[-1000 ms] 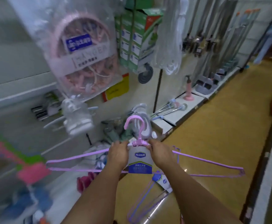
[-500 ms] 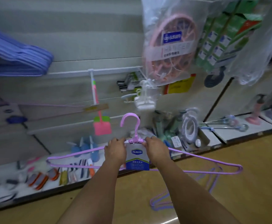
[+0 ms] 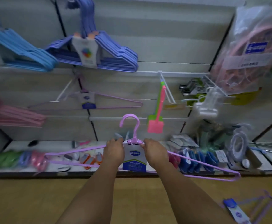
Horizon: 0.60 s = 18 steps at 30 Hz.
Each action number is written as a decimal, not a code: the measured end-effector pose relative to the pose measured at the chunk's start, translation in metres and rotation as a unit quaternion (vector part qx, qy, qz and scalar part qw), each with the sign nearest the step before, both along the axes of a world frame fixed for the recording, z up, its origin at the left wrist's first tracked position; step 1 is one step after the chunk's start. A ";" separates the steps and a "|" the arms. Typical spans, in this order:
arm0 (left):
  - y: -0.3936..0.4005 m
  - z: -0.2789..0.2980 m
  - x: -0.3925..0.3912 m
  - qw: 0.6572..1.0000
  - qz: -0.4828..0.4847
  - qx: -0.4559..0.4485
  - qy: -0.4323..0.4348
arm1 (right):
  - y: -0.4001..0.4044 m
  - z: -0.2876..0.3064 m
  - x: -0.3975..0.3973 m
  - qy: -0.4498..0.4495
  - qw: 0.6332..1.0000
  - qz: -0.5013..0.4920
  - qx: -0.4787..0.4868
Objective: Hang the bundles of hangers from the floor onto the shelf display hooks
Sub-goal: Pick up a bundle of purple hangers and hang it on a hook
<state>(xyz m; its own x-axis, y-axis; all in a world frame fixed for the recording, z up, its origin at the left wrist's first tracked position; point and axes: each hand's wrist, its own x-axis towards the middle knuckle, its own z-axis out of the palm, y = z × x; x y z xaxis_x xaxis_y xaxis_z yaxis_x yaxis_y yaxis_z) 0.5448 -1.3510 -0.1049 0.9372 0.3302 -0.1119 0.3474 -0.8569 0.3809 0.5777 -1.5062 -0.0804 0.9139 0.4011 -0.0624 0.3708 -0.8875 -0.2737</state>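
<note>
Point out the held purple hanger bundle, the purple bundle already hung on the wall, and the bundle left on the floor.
held purple hanger bundle [image 3: 135, 142]: head view, neck below hook.
hung purple bundle [image 3: 88, 101]: head view, label card.
floor bundle [image 3: 238, 212]: head view, label card.

Open air between the held purple hanger bundle [image 3: 135, 143] and the back wall. One thin purple hanger bundle [image 3: 88, 101] already hangs on the white display hook [image 3: 64, 92] up-left. Pink fly swatter [image 3: 156, 123] hangs close right of the raised hook. Blue-violet hanger stack [image 3: 99, 54] crowds overhead. Shelf [image 3: 51, 145] below is cluttered. Floor [image 3: 35, 199] is free but for a hanger bundle on the floor [image 3: 245, 209] lower right.
</note>
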 end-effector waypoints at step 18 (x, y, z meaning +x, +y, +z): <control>0.142 0.003 0.024 0.994 0.105 -0.007 0.000 | 0.148 -0.007 0.058 -0.001 0.991 0.133 0.006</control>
